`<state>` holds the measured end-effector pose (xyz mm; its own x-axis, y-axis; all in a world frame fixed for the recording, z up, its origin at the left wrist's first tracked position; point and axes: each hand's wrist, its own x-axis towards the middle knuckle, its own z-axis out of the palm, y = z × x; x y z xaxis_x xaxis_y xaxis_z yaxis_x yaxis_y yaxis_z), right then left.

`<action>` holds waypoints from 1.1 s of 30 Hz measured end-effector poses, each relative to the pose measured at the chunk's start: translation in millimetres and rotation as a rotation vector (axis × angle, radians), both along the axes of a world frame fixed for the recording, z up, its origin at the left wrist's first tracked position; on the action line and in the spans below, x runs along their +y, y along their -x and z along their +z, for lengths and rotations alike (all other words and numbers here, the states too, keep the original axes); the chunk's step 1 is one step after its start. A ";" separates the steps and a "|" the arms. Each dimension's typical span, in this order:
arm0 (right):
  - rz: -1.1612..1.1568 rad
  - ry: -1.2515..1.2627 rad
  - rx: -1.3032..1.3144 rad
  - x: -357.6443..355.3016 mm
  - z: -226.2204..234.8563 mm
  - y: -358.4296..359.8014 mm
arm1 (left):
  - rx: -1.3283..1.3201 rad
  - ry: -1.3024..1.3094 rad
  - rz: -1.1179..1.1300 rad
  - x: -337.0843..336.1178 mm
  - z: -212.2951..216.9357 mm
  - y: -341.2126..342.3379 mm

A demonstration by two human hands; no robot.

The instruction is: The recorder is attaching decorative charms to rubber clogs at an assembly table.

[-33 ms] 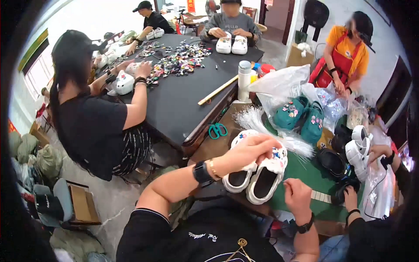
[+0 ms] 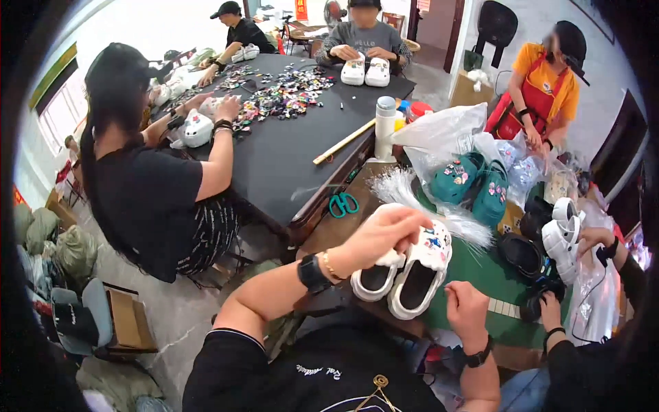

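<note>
A pair of white clogs [image 2: 419, 275] with colourful charms on the toes rests at the table's near edge, heels toward me. My left hand [image 2: 388, 237] reaches over the clogs from the left, partly hiding the toes. Its fingers are pinched together, and what they hold, if anything, cannot be made out. Just right of the heels, my right hand [image 2: 467, 309] is closed with thumb and index finger together; whatever is in it is too small to see. Beyond the clogs lies a bundle of thin clear plastic strands [image 2: 467, 230].
Teal scissors [image 2: 343, 204] lie on the left. Teal charmed clogs [image 2: 490, 192] in plastic bags stand behind. At right, another person's hands hold a white clog [image 2: 563, 240] and a black object [image 2: 542, 299]. Others work around a dark table [image 2: 274, 172] strewn with charms.
My left hand has shifted slightly left, showing more of the right clog's charms. My right hand stays nearly where it was, and the clogs have not visibly moved.
</note>
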<state>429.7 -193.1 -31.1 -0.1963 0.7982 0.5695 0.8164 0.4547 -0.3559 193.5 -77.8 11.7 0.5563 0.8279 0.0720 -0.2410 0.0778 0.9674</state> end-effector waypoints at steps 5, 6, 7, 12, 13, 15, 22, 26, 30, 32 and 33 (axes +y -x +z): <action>-0.131 0.120 0.086 -21.3 -22.6 8.6 | -0.260 0.143 0.135 -27.8 -31.4 37.8; -0.122 0.132 0.073 -23.2 -25.0 9.1 | -0.239 0.172 0.096 -34.0 -38.0 40.4; -0.094 0.124 0.058 -23.8 -26.8 10.2 | -0.250 0.171 0.052 -39.6 -42.9 44.8; -0.074 0.051 0.087 -21.8 -19.0 1.1 | 0.065 -0.092 0.186 -51.8 -19.7 85.6; -0.119 0.055 0.148 -19.8 -14.3 -6.1 | 0.298 -0.367 0.367 -50.8 -1.8 101.8; -0.221 0.056 0.273 -13.8 -3.5 -25.6 | 0.590 -1.067 0.956 -57.2 42.6 148.0; -0.227 -0.028 0.336 15.3 13.1 -79.8 | 1.212 -1.937 2.045 -99.7 128.4 346.6; -0.238 0.019 0.305 20.8 -2.1 -58.0 | 1.895 -0.864 1.610 -66.4 8.1 379.9; -0.186 0.046 0.300 7.6 -10.6 -28.1 | 1.493 -0.092 0.659 -54.7 -157.2 342.6; -0.171 0.062 0.300 -4.8 -9.3 -20.3 | 1.375 -0.565 0.869 -61.3 -206.7 309.9; -0.143 0.080 0.306 -10.4 -9.5 -17.1 | 1.141 -0.671 0.986 -58.9 -215.1 294.8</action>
<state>446.9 -203.5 -40.6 0.0911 0.8497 0.5193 0.7202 0.3039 -0.6236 -101.3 -136.7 -203.3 -0.1187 0.8640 0.4894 0.8737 -0.1433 0.4649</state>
